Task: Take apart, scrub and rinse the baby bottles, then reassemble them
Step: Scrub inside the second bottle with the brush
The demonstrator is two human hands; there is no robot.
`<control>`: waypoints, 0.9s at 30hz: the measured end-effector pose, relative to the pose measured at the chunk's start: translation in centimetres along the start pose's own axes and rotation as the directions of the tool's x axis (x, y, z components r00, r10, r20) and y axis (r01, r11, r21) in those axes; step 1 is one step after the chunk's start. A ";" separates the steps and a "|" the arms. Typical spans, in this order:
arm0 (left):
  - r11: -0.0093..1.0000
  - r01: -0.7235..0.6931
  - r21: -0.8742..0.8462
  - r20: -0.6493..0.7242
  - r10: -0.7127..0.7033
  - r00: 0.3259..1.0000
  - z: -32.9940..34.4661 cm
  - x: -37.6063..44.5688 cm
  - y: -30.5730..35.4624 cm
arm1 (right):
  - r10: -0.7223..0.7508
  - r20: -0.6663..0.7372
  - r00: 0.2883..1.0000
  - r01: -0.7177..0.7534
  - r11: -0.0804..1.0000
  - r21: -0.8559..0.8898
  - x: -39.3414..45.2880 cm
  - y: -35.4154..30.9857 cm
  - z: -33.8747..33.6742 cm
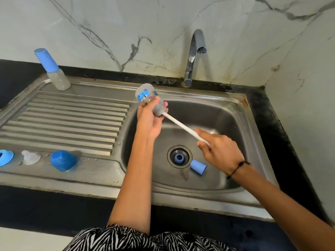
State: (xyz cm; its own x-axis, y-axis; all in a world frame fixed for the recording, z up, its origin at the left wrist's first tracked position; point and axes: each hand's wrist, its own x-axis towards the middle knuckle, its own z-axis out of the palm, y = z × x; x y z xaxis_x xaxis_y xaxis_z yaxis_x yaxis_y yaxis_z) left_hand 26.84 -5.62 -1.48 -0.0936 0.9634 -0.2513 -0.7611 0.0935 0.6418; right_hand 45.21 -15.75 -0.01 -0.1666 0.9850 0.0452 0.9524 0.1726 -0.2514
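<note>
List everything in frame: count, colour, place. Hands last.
open bottle: 1, clear with a blue printed label, held tilted over the basin's left edge
bottle brush: 1, white handle, head inside the open bottle
capped bottle: 1, clear with blue cap, upright at the drainboard's back left
blue cap: 1, blue, front rim of the drainboard
teat: 1, clear, left of the blue cap
blue ring: 1, blue, at the left frame edge
small blue cap: 1, blue, on its side in the basin beside the drain
drain plug: 1, blue, in the drain
sink: 1, steel, with ribbed drainboard
tap: 1, chrome, behind the basin, no water running
left hand: grips the open bottle
right hand: grips the brush handle
</note>
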 end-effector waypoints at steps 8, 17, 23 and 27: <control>0.983 0.003 -0.183 -0.016 -0.006 1.000 -0.4 -0.4 -1.9 | -0.088 0.058 0.994 0.096 0.982 -0.162 0.4 -0.2 -0.3; 0.979 -0.015 -0.204 -0.046 0.005 0.999 0.0 -0.5 -1.5 | -0.128 -0.046 0.991 0.100 0.913 -0.395 1.8 -3.5 1.7; 0.994 -0.090 -0.064 -0.214 0.074 0.974 -0.4 0.5 -1.0 | -0.205 -0.012 0.979 0.187 0.915 -0.358 2.1 -4.7 0.7; 0.976 -0.133 -0.175 -0.046 0.127 0.991 -1.0 0.0 0.0 | -0.113 0.073 0.991 0.118 0.991 -0.068 2.4 -2.6 -2.2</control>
State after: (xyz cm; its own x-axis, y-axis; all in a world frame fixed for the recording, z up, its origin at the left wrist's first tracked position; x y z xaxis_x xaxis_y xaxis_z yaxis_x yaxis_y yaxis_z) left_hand 26.19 -5.90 -2.23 -0.2189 0.9549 -0.2006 -0.8422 -0.0811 0.5331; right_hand 42.94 -13.82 2.86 -0.2917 0.9565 0.0030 0.9411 0.2876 -0.1777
